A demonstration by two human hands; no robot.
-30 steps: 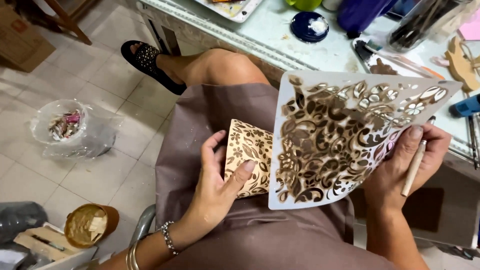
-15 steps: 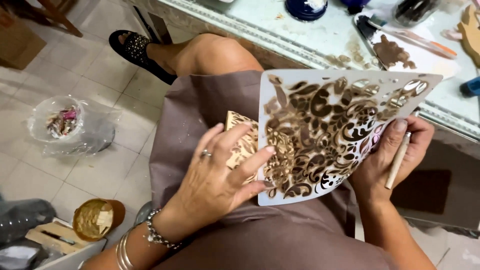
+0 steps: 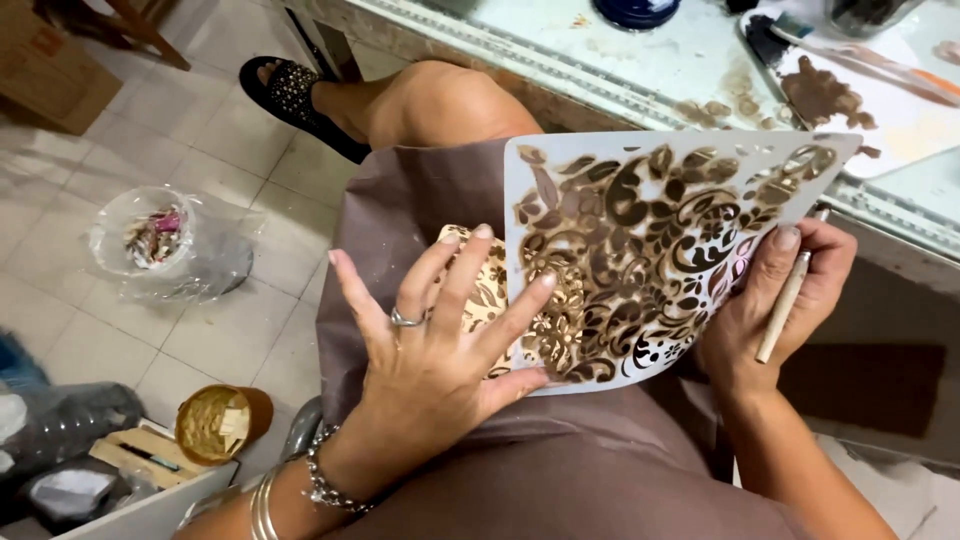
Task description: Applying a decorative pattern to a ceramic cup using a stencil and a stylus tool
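- Left hand [image 3: 440,350]: fingers spread flat, pressed down on the wooden piece [image 3: 480,290] and on the lower left edge of the stencil sheet [image 3: 650,250]. Nothing is gripped; palm down, fingers apart.
- A ring is seen on one finger of the left hand, bracelets [image 3: 300,490] on that wrist.
- Right hand [image 3: 775,300]: closed around a thin wooden stick [image 3: 783,305], which is held roughly upright between fingers and palm. The right edge of the stencil sheet is also pinched by the thumb of this hand.
- Stencil sheet: white, cut with a floral pattern, stained brown. It is held over the lap, tilted, with its top right corner reaching the edge of the tabletop [image 3: 600,60].
- Wooden piece: light, carved or printed with the same sort of pattern, laid on the lap on a brown apron [image 3: 420,210]. Most of it is covered by the stencil sheet and the left hand; only the left part is seen.
- On the tabletop: brown paint smears on a white sheet [image 3: 850,100], a dark blue round lid [image 3: 635,10] at the top edge.
- On the tiled floor [image 3: 180,140]: a clear plastic bag [image 3: 170,250] with scraps, a small round tub [image 3: 220,425] lower left.
- A black sandal [image 3: 290,90] is seen on the raised foot.
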